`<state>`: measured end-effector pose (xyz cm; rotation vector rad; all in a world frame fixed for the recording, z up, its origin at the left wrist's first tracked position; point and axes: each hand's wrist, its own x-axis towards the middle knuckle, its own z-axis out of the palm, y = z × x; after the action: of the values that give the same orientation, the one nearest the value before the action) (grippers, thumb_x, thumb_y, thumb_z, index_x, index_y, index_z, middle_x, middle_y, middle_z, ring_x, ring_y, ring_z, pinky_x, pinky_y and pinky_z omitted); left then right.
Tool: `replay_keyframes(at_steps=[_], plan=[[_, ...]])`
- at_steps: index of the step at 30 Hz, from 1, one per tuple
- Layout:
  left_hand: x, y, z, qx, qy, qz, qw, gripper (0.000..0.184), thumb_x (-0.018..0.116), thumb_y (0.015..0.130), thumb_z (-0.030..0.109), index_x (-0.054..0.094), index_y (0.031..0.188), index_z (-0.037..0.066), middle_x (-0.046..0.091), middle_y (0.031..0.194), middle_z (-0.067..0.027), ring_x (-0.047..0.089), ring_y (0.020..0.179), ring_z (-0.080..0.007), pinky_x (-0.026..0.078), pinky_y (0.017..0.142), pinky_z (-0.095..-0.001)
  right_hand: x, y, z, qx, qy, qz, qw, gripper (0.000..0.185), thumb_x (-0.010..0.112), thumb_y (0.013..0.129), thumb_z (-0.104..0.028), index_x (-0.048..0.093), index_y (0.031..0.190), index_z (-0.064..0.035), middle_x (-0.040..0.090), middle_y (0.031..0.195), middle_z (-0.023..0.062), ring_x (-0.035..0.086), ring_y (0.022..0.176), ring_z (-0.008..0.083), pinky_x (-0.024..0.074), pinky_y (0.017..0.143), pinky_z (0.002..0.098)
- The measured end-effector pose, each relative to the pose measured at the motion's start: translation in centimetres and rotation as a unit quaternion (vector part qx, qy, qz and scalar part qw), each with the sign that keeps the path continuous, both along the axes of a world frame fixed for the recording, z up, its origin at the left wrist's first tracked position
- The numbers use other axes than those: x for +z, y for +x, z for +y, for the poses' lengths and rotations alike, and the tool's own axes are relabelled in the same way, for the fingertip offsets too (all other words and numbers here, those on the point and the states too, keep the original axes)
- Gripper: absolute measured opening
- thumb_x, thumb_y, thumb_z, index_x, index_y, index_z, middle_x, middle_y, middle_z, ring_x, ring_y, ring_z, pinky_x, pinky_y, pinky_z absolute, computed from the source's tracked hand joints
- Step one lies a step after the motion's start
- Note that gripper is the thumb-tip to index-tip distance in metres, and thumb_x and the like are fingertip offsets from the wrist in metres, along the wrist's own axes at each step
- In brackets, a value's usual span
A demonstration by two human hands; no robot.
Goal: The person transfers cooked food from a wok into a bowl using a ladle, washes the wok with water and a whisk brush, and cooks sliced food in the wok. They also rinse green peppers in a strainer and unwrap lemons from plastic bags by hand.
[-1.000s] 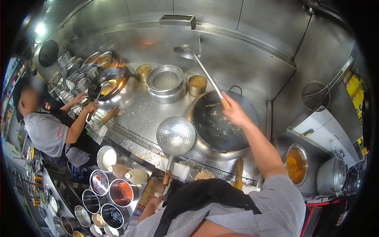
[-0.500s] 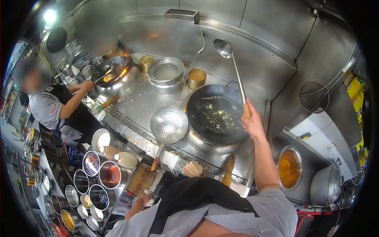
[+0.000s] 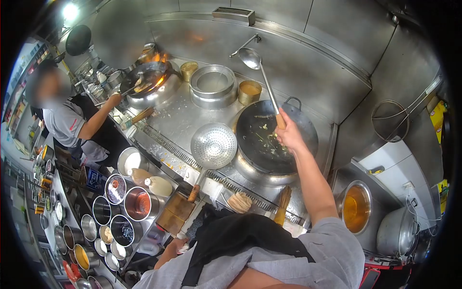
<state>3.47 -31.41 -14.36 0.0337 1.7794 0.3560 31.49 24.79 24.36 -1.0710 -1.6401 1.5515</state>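
My right hand [image 3: 290, 131] is wrapped round the wooden handle of a long steel ladle [image 3: 267, 82], held up over the wok. Its bowl is raised near the tap [image 3: 244, 45] on the back wall. Below, the black wok [image 3: 301, 137] sits on its burner, with small pale and green food scraps inside. My left hand [image 3: 172, 248] is low beside my body, closed against something white, possibly cloth, mostly hidden. Left of the wok lies a perforated strainer [image 3: 214, 144], its wooden handle towards me.
A co-worker [image 3: 72, 115] cooks at a flaming wok [image 3: 151, 77] at left. A steel pot [image 3: 211, 91] and a tin [image 3: 250, 91] stand behind. Several seasoning bowls [image 3: 137, 202] fill the left side. A bamboo brush [image 3: 283, 204] lies in front; a pot of amber liquid [image 3: 356, 207] stands right.
My right hand has moved left over the wok with the ladle, bringing its bowl to the tap. The tap's spout has swung left, and its water stream no longer shows.
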Motion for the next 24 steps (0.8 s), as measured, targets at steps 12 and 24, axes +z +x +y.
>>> replay_keyframes(at_steps=[12, 24], plan=[[-0.1, -1.5, 0.0, 0.051, 0.059, 0.066, 0.995, 0.045, 0.074, 0.081, 0.045, 0.068, 0.103, 0.007, 0.069, 0.085, -0.0083, 0.067, 0.064, -0.0223, 0.055, 0.049, -0.0397, -7.0, -6.8, -0.1, -0.026, -0.134, 0.091, 0.986, 0.088, 0.051, 0.085, 0.009, 0.012, 0.158, -0.0206, 0.05, 0.078, 0.0052, 0.048, 0.051, 0.0122, 0.0365, 0.039, 0.0274], [5.0, -6.2, -3.2, 0.106, -0.031, 0.054, 0.992, 0.04, 0.073, 0.084, 0.042, 0.068, 0.106, 0.008, 0.069, 0.081, -0.0054, 0.064, 0.063, -0.0201, 0.045, 0.051, -0.0374, -17.1, -34.2, 15.3, -0.127, 0.178, -0.138, 0.966, 0.056, 0.054, 0.082, 0.004, 0.049, 0.137, -0.0026, 0.058, 0.076, 0.0115, 0.05, 0.05, 0.0179, 0.0391, 0.04, 0.0359]])
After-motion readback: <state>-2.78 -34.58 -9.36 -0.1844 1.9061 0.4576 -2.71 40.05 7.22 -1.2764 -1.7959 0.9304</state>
